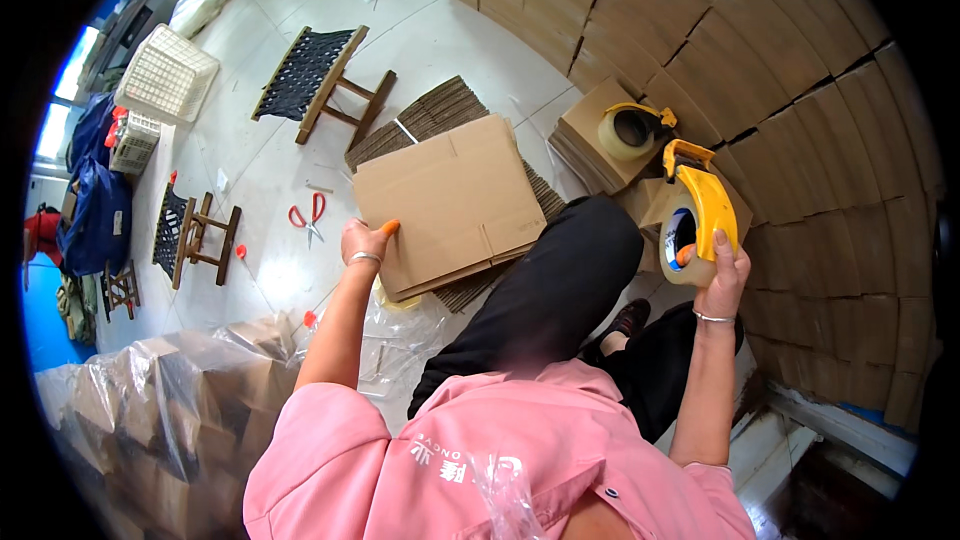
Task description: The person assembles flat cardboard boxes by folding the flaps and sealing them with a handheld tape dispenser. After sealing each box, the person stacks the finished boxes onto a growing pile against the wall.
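My left hand (366,241) grips the near left edge of a flattened brown cardboard box (450,195) that lies on top of a stack of flat cartons (430,112) on the floor. An orange cover sits on my left thumb tip. Raised at the right, my right hand (722,275) is closed on a yellow tape dispenser (700,220) loaded with a roll of clear tape. A bracelet sits on each wrist. My legs in dark trousers stretch between both hands.
A second yellow tape dispenser (632,130) rests on a small carton. A wall of stacked cartons (760,30) curves along the right. Red scissors (309,217), wooden stools (320,75), white baskets (165,75) and plastic-wrapped boxes (170,410) sit at the left.
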The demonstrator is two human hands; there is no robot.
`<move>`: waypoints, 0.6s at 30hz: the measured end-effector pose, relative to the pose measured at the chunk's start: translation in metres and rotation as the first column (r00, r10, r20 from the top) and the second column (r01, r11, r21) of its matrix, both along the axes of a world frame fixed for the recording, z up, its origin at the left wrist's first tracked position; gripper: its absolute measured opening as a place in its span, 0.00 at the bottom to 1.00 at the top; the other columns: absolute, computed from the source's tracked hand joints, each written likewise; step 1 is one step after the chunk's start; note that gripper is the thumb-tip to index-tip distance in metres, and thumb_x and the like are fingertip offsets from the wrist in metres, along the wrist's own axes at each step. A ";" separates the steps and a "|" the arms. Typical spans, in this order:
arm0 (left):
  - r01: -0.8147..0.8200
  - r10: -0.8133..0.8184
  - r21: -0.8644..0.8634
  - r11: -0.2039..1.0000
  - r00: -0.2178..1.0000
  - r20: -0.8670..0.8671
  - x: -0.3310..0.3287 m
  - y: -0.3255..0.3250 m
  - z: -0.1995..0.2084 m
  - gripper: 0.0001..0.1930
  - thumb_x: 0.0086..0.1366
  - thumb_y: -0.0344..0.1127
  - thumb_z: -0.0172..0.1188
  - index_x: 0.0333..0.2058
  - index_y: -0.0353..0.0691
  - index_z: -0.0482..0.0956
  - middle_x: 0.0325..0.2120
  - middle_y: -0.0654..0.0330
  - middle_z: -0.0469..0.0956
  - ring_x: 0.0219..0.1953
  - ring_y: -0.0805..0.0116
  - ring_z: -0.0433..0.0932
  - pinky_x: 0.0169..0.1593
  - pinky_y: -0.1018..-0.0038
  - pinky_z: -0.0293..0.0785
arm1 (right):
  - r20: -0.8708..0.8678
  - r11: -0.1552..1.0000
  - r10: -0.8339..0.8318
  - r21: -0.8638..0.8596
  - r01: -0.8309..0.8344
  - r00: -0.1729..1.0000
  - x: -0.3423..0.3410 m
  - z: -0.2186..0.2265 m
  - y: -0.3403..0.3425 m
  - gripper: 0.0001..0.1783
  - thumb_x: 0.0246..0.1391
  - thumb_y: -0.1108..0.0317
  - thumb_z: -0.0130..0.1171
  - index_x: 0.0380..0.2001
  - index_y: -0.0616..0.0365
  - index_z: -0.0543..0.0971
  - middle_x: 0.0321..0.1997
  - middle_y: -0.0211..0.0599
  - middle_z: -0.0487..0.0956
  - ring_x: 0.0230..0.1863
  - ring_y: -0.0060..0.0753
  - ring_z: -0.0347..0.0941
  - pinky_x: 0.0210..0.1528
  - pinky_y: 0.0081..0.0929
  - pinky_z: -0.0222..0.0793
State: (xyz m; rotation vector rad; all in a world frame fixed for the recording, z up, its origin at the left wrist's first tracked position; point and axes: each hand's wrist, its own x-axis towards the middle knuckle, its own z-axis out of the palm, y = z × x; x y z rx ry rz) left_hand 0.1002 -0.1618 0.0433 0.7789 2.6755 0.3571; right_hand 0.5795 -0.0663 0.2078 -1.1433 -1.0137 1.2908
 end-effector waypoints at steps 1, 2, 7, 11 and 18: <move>-0.022 0.022 0.022 1.000 1.000 0.017 -0.004 -0.004 -0.001 0.32 0.39 0.56 0.75 0.32 0.33 0.76 0.31 0.48 0.81 0.36 0.53 0.81 0.42 0.64 0.75 | -0.006 0.999 0.040 0.003 -0.040 0.999 -0.008 0.004 -0.003 0.17 0.56 0.60 0.59 0.37 0.67 0.76 0.30 0.37 0.78 0.24 0.25 0.75 0.31 0.19 0.72; -0.033 0.030 0.059 0.998 0.998 0.049 -0.004 -0.005 0.004 0.32 0.39 0.56 0.75 0.31 0.33 0.76 0.30 0.48 0.81 0.35 0.53 0.80 0.41 0.64 0.75 | -0.009 0.997 0.073 0.001 -0.073 0.997 -0.013 0.007 -0.006 0.17 0.56 0.60 0.59 0.37 0.67 0.76 0.29 0.38 0.78 0.23 0.25 0.75 0.30 0.20 0.72; 0.081 -0.064 0.185 0.980 0.994 -0.092 0.006 -0.010 0.044 0.29 0.40 0.53 0.75 0.26 0.34 0.73 0.26 0.50 0.78 0.28 0.55 0.76 0.35 0.66 0.73 | 0.059 0.998 0.065 0.018 -0.066 0.996 -0.042 0.023 -0.015 0.20 0.55 0.58 0.60 0.36 0.68 0.76 0.26 0.39 0.78 0.22 0.27 0.75 0.28 0.22 0.73; 0.017 -0.106 0.394 0.919 0.973 0.205 -0.002 -0.009 0.017 0.19 0.48 0.42 0.71 0.26 0.34 0.72 0.25 0.55 0.77 0.26 0.62 0.75 0.34 0.67 0.72 | 0.134 0.994 0.105 0.008 -0.107 0.985 -0.065 0.039 -0.016 0.22 0.52 0.56 0.63 0.36 0.68 0.76 0.27 0.39 0.78 0.21 0.26 0.75 0.26 0.21 0.72; -0.441 -0.252 0.430 0.788 0.407 0.878 0.013 -0.011 -0.009 0.19 0.56 0.29 0.61 0.46 0.31 0.69 0.41 0.51 0.76 0.41 0.58 0.78 0.43 0.65 0.76 | 0.334 0.966 0.182 0.115 -0.232 0.925 -0.100 0.117 -0.022 0.20 0.49 0.55 0.63 0.30 0.65 0.78 0.25 0.31 0.78 0.23 0.22 0.75 0.25 0.23 0.71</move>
